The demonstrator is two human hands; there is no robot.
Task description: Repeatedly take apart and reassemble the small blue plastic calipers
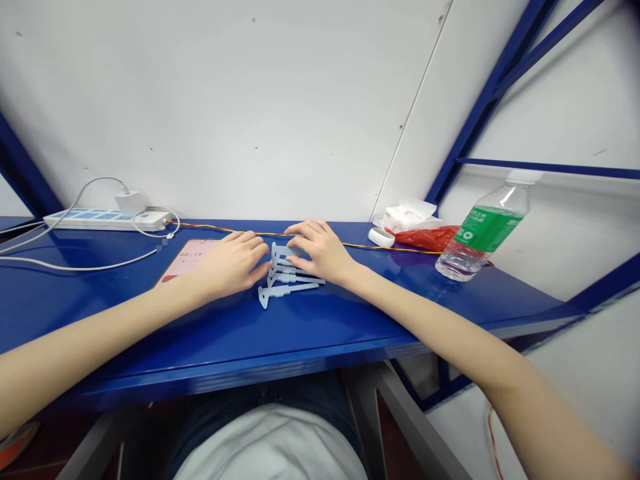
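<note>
Several pale plastic vernier calipers [290,289] lie in an overlapping row on the blue table, jaws to the left and bars pointing right. The nearest one is slightly apart from the others. My left hand [235,263] is at the left of the jaws, its thumb apart from the bent fingers and nothing seen in it. My right hand [323,252] reaches over the far calipers from the right with fingers and thumb spread. Its fingers partly hide the calipers, and whether they touch them is hard to tell. A phone [180,261] showing a timer lies partly under my left hand and wrist.
A white power strip [103,219] with a plug and cables lies at the back left. Twisted wires [360,247] run along the back. On the right stand a water bottle [483,230], a red plastic bag [425,237], a tissue pack [407,215] and a small white device [381,237].
</note>
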